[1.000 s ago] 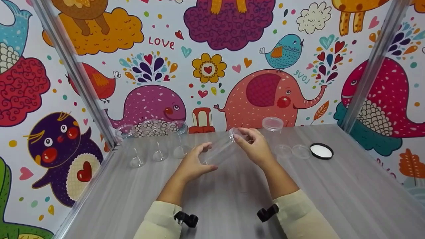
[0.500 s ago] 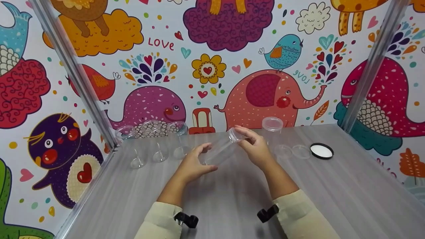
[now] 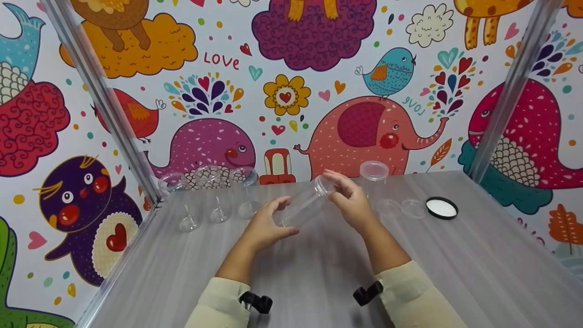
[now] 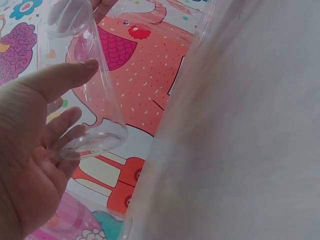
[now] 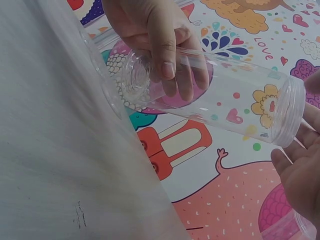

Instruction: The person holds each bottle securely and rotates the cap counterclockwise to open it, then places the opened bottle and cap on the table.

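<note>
A clear plastic jar is held tilted above the table, its capped end up and to the right. My left hand grips the lower part, thumb on one side and fingers on the other; the jar's round base shows beside those fingers in the left wrist view. At the upper end, my right hand has its thumb and fingers around the clear lid. In the right wrist view, the ribbed lid sits over the jar's mouth, between that hand's thumb and fingers.
Several clear jars, including a left one, stand in a row at the back left. Another jar with a lid on stands back right. Before it lie two clear lids and a black-rimmed white disc. A patterned wall closes the back.
My right hand's fingers have shifted around the lid, the index finger now reaching farther up over it. The left hand and the jar have stayed nearly still.
</note>
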`<action>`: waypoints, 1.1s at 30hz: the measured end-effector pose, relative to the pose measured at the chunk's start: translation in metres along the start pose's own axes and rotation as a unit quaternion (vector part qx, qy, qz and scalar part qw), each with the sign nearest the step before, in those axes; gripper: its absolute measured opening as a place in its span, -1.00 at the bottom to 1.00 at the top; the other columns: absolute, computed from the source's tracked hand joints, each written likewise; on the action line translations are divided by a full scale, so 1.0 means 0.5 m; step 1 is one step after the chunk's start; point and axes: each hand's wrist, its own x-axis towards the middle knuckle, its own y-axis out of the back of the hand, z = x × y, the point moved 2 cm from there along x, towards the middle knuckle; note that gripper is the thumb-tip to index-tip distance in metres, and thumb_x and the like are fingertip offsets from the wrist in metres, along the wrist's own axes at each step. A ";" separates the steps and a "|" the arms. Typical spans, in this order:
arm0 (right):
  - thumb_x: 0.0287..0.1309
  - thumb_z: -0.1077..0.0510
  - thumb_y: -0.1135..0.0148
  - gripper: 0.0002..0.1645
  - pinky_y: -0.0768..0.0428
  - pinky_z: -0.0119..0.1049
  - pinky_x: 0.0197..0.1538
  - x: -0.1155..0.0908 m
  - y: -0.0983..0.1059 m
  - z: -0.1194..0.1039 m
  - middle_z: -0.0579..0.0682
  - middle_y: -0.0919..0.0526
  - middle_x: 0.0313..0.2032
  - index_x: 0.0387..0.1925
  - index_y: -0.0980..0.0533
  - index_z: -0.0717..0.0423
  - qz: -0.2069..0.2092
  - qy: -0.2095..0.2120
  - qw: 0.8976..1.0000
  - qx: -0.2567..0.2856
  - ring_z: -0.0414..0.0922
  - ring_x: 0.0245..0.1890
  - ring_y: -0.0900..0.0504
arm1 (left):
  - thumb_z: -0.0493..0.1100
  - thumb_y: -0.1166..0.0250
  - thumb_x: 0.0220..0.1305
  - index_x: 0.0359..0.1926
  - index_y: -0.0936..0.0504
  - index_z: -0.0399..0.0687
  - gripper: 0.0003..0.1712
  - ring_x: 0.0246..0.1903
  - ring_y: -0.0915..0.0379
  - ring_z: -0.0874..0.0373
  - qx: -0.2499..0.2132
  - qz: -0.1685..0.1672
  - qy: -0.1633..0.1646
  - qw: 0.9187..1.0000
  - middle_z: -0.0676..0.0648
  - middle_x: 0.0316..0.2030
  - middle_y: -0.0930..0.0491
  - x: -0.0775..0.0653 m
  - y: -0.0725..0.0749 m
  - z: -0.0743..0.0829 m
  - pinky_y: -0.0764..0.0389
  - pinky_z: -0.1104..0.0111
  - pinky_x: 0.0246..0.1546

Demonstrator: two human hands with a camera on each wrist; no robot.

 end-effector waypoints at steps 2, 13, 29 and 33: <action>0.46 0.07 -0.26 -0.45 -0.61 0.03 0.45 0.000 0.001 0.000 0.06 -0.58 0.42 0.42 -0.55 -0.01 0.010 -0.012 0.999 -0.034 0.07 0.40 -0.57 | 0.13 -0.70 0.04 0.52 -0.44 0.24 0.03 0.45 -0.46 -0.04 -0.001 -0.001 0.000 1.000 0.05 0.42 -0.57 0.000 -0.001 0.000 -0.49 -0.23 0.46; 0.36 -0.27 -0.37 -0.33 -0.69 -0.30 -0.01 0.002 0.000 0.004 0.09 -0.66 0.15 0.36 -0.60 -0.08 0.040 -0.052 0.988 -0.143 -0.03 -0.01 -0.61 | 0.13 -0.70 0.04 0.53 -0.43 0.24 0.04 0.47 -0.44 -0.04 0.003 -0.004 0.002 1.000 0.05 0.43 -0.56 0.000 -0.001 0.000 -0.46 -0.21 0.49; 0.39 0.06 -0.33 -0.48 -0.68 -0.21 0.15 -0.001 0.001 0.001 -0.07 -0.60 0.41 0.35 -0.63 -0.23 0.015 -0.031 0.997 -0.069 0.06 0.27 -0.58 | 0.11 -0.70 0.03 0.54 -0.43 0.25 0.05 0.48 -0.44 -0.05 -0.001 -0.003 0.016 1.000 0.05 0.44 -0.57 0.003 -0.004 -0.001 -0.45 -0.24 0.49; 0.33 0.23 -0.23 -0.43 -0.65 -0.25 0.21 -0.001 -0.002 -0.001 -0.06 -0.56 0.48 0.33 -0.65 -0.19 0.008 -0.016 0.999 -0.038 0.09 0.40 -0.54 | 0.13 -0.70 0.03 0.52 -0.44 0.31 0.03 0.49 -0.44 -0.04 -0.001 -0.003 0.017 1.000 0.07 0.44 -0.56 0.003 -0.004 -0.002 -0.45 -0.24 0.49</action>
